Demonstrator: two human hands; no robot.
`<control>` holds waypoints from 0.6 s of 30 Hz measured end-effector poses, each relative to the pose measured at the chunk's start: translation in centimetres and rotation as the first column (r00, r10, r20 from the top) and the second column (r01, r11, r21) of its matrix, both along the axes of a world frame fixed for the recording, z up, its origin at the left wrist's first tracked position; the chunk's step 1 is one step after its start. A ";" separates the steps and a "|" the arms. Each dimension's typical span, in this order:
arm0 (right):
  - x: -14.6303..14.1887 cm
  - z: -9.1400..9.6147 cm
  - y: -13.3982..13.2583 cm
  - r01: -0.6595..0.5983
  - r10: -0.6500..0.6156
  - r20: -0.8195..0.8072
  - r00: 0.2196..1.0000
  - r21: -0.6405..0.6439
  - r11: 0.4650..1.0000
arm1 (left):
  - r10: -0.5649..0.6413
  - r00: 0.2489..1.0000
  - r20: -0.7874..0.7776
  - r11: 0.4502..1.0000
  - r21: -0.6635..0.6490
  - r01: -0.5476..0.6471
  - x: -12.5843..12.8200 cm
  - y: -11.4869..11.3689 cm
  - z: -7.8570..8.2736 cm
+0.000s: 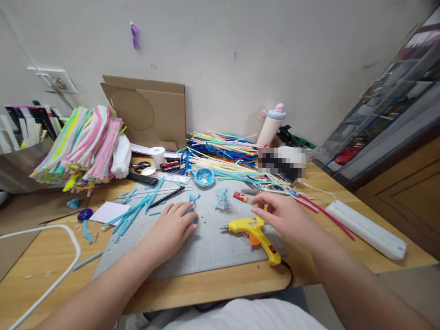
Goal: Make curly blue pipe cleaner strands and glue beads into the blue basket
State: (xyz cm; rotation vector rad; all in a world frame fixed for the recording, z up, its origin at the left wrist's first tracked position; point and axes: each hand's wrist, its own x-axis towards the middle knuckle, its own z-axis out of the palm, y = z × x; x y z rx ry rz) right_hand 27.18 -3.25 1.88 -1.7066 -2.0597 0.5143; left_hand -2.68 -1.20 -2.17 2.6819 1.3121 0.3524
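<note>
My left hand (177, 224) rests low over the grey cutting mat (192, 261), fingers loosely stretched and slightly apart. Just beyond its fingertips is a small bit of curled blue pipe cleaner (194, 198). My right hand (280, 211) hovers at the mat's right side, thumb and fingers apart and curved, nothing visible between them. Beside and partly under it lies a yellow hot glue gun (245, 225), nozzle pointing left. A red lighter-like item (240, 196) lies left of its fingers. Between the hands stands a pale blue twisted piece (222, 199); behind is a round blue fuzzy bowl (204, 177).
Cut blue pipe cleaners (137, 208) and a black pen (167, 197) lie left. Long coloured stems (223, 151) pile at the back, near a bottle (271, 126). Bundled pipe cleaners (89, 146) and cardboard (147, 107) stand back left; a white bar-shaped case (366, 229) lies right.
</note>
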 end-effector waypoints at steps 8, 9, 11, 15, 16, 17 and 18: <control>-3.1 -1.4 7.4 -0.232 0.246 -0.134 0.960 0.112 0.966 | 0.014 0.998 0.065 0.999 0.046 -0.018 2.4 2.1 2.6; -3.2 -1.5 7.7 -0.242 0.257 -0.155 0.954 0.109 0.964 | 0.025 0.996 0.089 0.999 0.043 -0.029 2.5 2.3 2.6; -3.4 -1.8 8.0 -0.255 0.270 -0.209 0.940 0.098 0.962 | 0.047 0.988 0.149 0.998 0.028 -0.051 2.7 2.7 2.3; -3.3 -2.0 8.1 -0.219 0.223 -0.380 0.898 0.054 0.974 | 0.114 0.943 0.314 0.993 -0.038 -0.108 2.6 3.0 1.1; -3.2 -2.0 8.1 -0.199 0.193 -0.436 0.879 0.033 0.980 | 0.140 0.920 0.366 0.990 -0.068 -0.124 2.5 3.0 0.8; -3.0 -1.9 8.1 -0.180 0.158 -0.497 0.853 0.003 0.984 | 0.171 0.891 0.420 0.985 -0.104 -0.140 2.5 2.9 0.6; -2.9 -1.9 8.0 -0.166 0.120 -0.561 0.819 -0.033 0.986 | 0.210 0.856 0.472 0.976 -0.147 -0.158 2.5 2.9 0.5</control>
